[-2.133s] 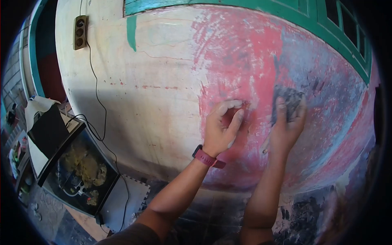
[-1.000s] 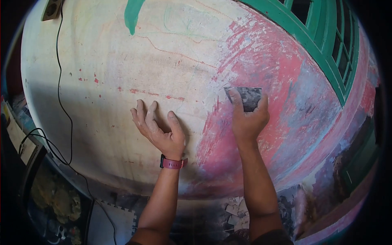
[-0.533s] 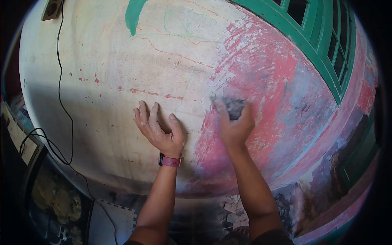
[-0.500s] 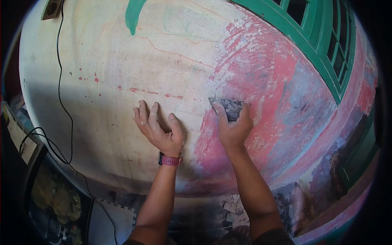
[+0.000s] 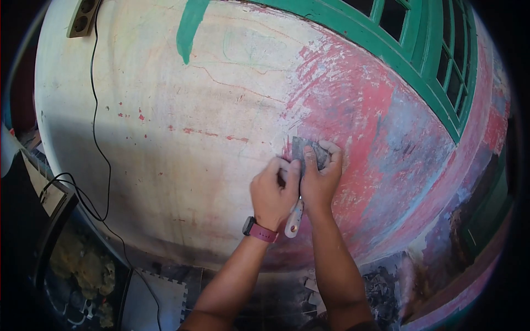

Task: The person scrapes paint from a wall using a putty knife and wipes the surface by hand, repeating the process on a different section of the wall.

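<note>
My right hand (image 5: 323, 185) is closed around a paint scraper (image 5: 298, 148), thumb pressed along its grey blade. The handle of the scraper points down between my wrists, its end showing a hanging hole. My left hand (image 5: 274, 190), with a dark watch on a purple strap (image 5: 262, 231), is curled in a pinch at the left edge of the blade, thumb tip against it. The blade lies against the wall (image 5: 215, 176) where cream paint meets a scraped pink patch (image 5: 353, 127).
A green window frame (image 5: 408, 52) borders the wall at the upper right. At the upper left hangs a socket block (image 5: 84, 19) with a black cable (image 5: 95, 110) running down. Paint flakes (image 5: 314, 298) lie on the floor, and a grey foam mat (image 5: 149, 298) is at the lower left.
My left hand has left its flat place on the cream wall, moved right and closed at the scraper. The scraper has turned, so its handle shows. The view has shifted slightly.
</note>
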